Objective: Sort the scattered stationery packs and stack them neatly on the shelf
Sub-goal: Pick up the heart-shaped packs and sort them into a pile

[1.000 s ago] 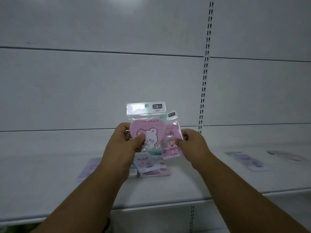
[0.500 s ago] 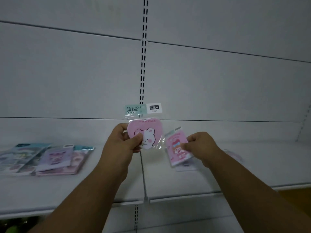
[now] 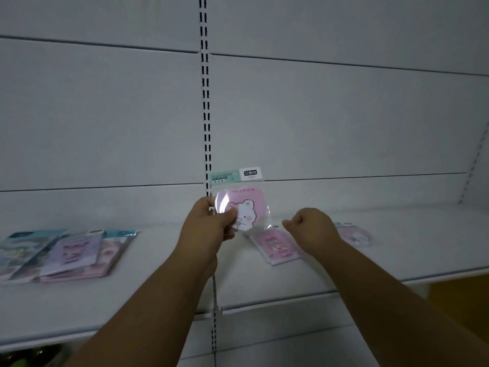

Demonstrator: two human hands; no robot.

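The heart-shaped bear pack [image 3: 239, 207] is held upright above the white shelf [image 3: 291, 284], pinched at its left edge by the left hand [image 3: 209, 229]. The right hand [image 3: 312, 229], fingers curled and holding nothing, hovers over the pink pack [image 3: 275, 247] lying flat; a pile of packs [image 3: 66, 255] lies far left

"FASHION GRACE" (teal header) on heart pack [image 3: 239, 205]

You are looking at a dim, flat grey picture with soft shadows. Glare streaks the clear wrapper of the heart-shaped bear pack [image 3: 242, 211]. The stationery packs at lower left [image 3: 63, 254] are blurred, and panel lines bend toward the frame's edges.
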